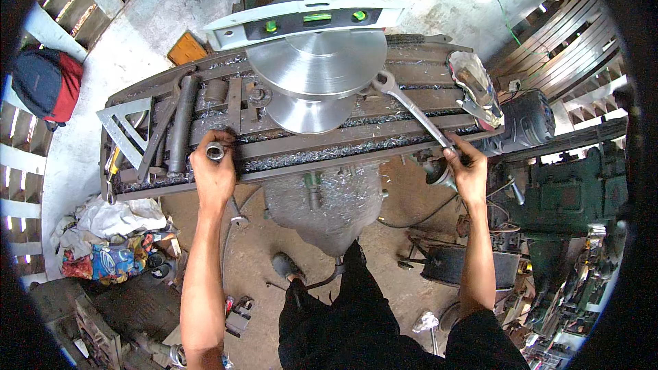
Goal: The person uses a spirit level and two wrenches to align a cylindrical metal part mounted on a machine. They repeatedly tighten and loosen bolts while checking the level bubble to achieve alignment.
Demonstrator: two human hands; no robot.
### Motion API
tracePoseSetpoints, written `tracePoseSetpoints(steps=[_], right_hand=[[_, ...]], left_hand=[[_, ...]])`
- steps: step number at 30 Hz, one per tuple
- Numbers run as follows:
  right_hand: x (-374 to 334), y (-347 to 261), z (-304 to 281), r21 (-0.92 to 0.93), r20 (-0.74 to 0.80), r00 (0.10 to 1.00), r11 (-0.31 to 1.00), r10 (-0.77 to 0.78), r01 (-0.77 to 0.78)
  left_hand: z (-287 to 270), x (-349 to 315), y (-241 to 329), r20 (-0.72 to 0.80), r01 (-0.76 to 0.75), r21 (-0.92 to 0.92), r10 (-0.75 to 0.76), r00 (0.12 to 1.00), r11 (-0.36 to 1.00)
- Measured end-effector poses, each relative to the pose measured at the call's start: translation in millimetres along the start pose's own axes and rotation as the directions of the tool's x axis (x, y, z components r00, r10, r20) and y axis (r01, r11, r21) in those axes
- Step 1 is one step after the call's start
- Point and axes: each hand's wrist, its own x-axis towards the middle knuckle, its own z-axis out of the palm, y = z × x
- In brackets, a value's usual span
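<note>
My left hand [214,177] is closed at the front edge of the slotted metal table [301,147]. A round steel ring end shows at the top of its fist and an open jaw below, apparently one wrench [238,219]; the shaft is mostly hidden. My right hand [468,170] grips the handle end of a long steel wrench [415,109]. That wrench's ring head rests near a shiny, turned metal piece [319,68] with a wide round flange. Across the top of this piece lies a white spirit level [312,20] with green vials.
Metal shavings fill the table slots. A set square [130,127], a steel bar [184,123] and a bolt with a nut [258,96] are on the left. A crumpled package [473,85] sits at the right end. A green machine [565,192] stands at right.
</note>
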Motion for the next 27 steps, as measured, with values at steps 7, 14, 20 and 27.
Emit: tracePoseSetpoints(steps=[7, 14, 20, 27], right_hand=[[38.8, 35.4, -0.9, -0.217, -0.146, 0.981, 0.972, -0.127, 0.093], [56.1, 25.0, -17.4, -0.202, 0.01, 0.974, 0.953, -0.227, 0.224], [65.4, 24.6, -27.2, -0.321, 0.075, 0.937, 0.881, -0.342, 0.347], [72.9, 50.9, -20.2, -0.178, 0.064, 0.931, 0.914, -0.359, 0.365]], left_hand=[[-2.3, -3.5, -0.1, 0.019, 0.044, 0.045, -0.045, 0.999, 0.998], [0.1, -7.6, -5.6, -0.069, 0.024, -0.026, -0.026, 0.997, 0.999], [1.2, -12.0, -3.8, -0.065, 0.111, -0.2, -0.126, 0.99, 0.974], [1.5, -21.2, -11.5, -0.19, 0.142, -0.141, -0.168, 0.967, 0.98]])
